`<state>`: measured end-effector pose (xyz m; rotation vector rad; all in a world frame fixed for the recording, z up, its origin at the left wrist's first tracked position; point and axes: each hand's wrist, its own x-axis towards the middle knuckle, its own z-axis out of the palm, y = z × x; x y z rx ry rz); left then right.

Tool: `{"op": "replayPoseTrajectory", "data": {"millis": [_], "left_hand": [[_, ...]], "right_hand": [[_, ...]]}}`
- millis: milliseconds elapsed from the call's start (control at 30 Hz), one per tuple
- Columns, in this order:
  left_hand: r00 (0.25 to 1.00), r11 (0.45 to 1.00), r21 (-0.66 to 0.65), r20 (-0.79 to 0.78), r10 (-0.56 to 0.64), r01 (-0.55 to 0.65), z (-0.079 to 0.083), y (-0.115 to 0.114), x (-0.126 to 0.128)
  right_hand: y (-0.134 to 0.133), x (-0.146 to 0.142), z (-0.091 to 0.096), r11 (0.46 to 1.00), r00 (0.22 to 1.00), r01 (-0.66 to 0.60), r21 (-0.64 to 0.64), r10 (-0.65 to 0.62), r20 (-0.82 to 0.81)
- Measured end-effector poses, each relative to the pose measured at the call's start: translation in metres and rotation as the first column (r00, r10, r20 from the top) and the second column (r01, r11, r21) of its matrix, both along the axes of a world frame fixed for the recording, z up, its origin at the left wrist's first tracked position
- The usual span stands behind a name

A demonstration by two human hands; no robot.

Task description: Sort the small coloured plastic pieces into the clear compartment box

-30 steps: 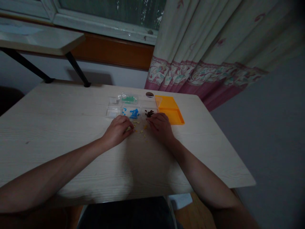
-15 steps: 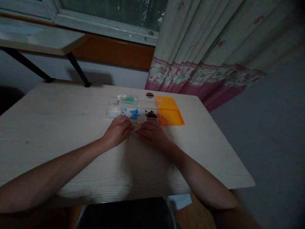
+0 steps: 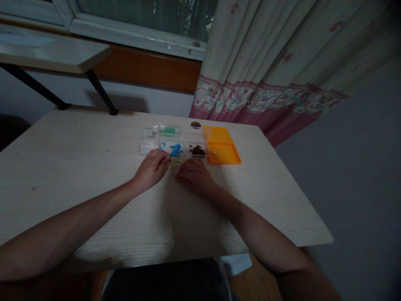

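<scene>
Well, my left hand (image 3: 152,169) curls at the tray's (image 3: 147,147) front edge; whether it grips anything, I can't tell. By its fingertips, yellow bits (image 3: 173,164) lie toward the table's (image 3: 78,159) far edge. My right hand (image 3: 196,177) is just beside them, fingers bent, grip hidden. Rightmost, the orange box (image 3: 224,152) lies nearest the far right corner.

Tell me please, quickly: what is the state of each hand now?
Left hand: fingers curled beside the yellow pieces; grip cannot be told.
Right hand: palm down, fingertips hidden; grip cannot be told.
</scene>
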<state>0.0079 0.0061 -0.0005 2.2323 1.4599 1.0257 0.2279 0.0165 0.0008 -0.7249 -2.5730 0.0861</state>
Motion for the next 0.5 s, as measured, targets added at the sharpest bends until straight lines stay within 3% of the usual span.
{"op": "replayPoseTrajectory", "data": {"millis": [133, 300, 400, 500], "left_hand": [[0.996, 1.0, -0.003, -0.094, 0.004, -0.004, -0.003, -0.001, 0.001], [0.98, 1.0, -0.014, -0.198, -0.026, 0.024, -0.003, -0.002, 0.002], [0.975, 0.999, -0.018, -0.221, -0.035, 0.032, -0.002, -0.002, 0.001], [0.975, 0.999, -0.02, -0.221, -0.04, 0.036, -0.003, -0.001, 0.001]], "right_hand": [[0.003, 0.004, 0.001, 0.997, 0.996, 0.069, -0.02, -0.07, -0.06], [0.015, 0.018, 0.007, 0.952, 0.92, 0.306, -0.02, -0.301, -0.251], [0.028, 0.035, 0.011, 0.886, 0.834, 0.464, -0.014, -0.442, -0.331], [0.042, 0.055, 0.011, 0.762, 0.702, 0.647, -0.035, -0.613, -0.364]]}}
